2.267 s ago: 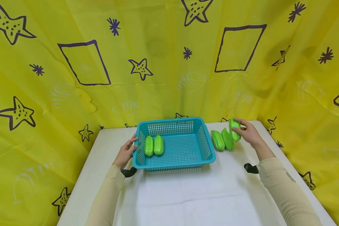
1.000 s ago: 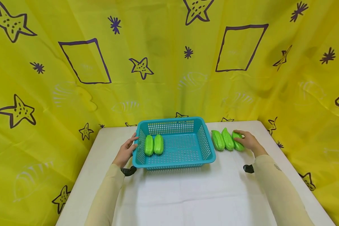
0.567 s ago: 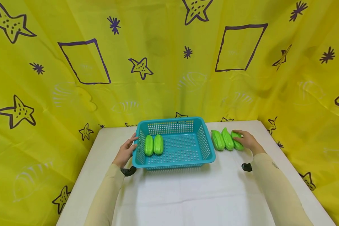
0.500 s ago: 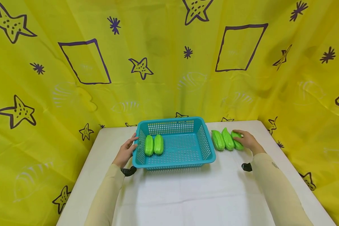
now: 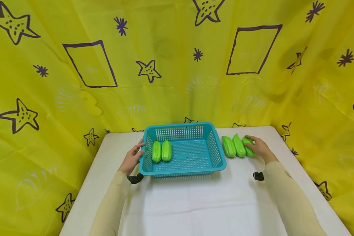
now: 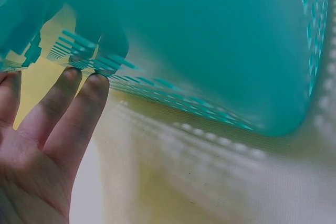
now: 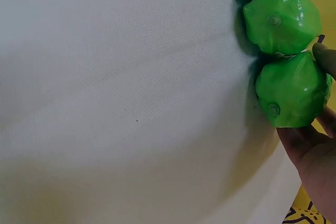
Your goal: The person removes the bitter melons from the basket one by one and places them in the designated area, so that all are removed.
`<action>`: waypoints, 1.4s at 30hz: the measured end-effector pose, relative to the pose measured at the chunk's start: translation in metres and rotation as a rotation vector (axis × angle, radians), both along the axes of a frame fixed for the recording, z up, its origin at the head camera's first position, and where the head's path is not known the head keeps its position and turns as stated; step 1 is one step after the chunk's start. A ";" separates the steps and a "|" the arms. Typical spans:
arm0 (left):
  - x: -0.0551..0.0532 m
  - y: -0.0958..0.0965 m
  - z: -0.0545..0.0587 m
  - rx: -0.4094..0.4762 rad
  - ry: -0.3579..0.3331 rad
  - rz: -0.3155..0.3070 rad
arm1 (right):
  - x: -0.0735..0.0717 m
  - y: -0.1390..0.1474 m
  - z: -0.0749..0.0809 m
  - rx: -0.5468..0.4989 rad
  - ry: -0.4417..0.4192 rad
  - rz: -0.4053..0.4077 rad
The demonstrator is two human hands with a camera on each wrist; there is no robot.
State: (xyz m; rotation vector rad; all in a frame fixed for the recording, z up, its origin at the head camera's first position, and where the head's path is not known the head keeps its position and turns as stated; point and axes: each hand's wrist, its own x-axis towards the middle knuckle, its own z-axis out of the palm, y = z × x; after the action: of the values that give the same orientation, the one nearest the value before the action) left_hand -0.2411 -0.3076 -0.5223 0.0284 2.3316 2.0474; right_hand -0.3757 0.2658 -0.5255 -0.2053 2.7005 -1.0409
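In the head view, my left hand (image 5: 131, 159) touches the left side of a turquoise perforated basket (image 5: 183, 171). Its fingers (image 6: 79, 116) look fairly straight in the left wrist view, tips against the basket's outer wall. Two bright green, ribbed, elongated toy vegetables (image 5: 166, 151) lie side by side in the basket's left part. My right hand (image 5: 260, 148) holds a third such vegetable (image 7: 291, 93) between thumb and fingers, low at the table. It forms the right end of a row with a middle vegetable (image 5: 239, 146) and a left vegetable (image 5: 229, 147).
A white cloth (image 5: 188, 200) covers the table. Yellow curtain (image 5: 177, 95) with starfish drawings hangs close behind the table and at both sides. The basket's right wall stands just left of the row. Dark wrist-camera pieces (image 5: 258, 176) stick out below the hands.
My right hand has lowered the right-hand vegetable from above the row to its right end, and still holds it. During the last second both hands barely move. The left hand stays at the basket.
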 end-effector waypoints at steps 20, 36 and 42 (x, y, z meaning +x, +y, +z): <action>-0.001 0.000 0.000 -0.009 -0.002 0.004 | 0.006 -0.014 0.034 -0.181 0.218 -0.183; -0.002 0.000 0.001 -0.023 0.003 0.010 | 0.031 -0.066 0.076 -0.536 0.133 -0.225; 0.000 0.001 0.001 -0.024 0.003 0.007 | 0.039 -0.089 0.093 -0.727 0.085 -0.259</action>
State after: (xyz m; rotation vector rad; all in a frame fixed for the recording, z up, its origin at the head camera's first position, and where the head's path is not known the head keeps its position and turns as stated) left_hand -0.2410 -0.3065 -0.5212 0.0227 2.3612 2.0232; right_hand -0.3365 0.1765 -0.4327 -0.0170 2.3296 -2.0999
